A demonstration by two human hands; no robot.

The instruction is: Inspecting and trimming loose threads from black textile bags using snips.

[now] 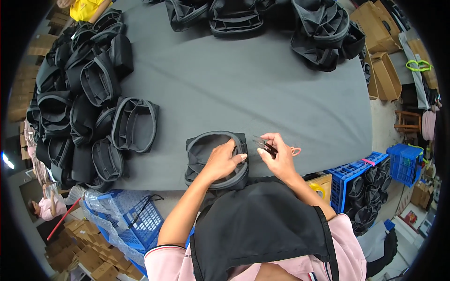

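A black fabric pouch (197, 153) sits unzipped on the near edge of the table, its mouth facing up. My left hand (221, 162) reaches over it, fingers inside and thumb at the right rim, holding that side. What the fingertips touch inside is hidden. Just right of the pouch, my right hand (282, 161) is closed around small dark-handled thread snips (267, 147). Their metal blades point up and left toward the pouch rim, apart from it. An orange-pink loop (296, 151) sticks out beside that hand.
Similar black pouches (97, 79) are heaped along the table's left side, with more pouches (321, 28) at the far side. The grey table (243, 84) spans the middle. Blue crates (347, 175) stand at the near right and left, and cardboard boxes (386, 77) at far right.
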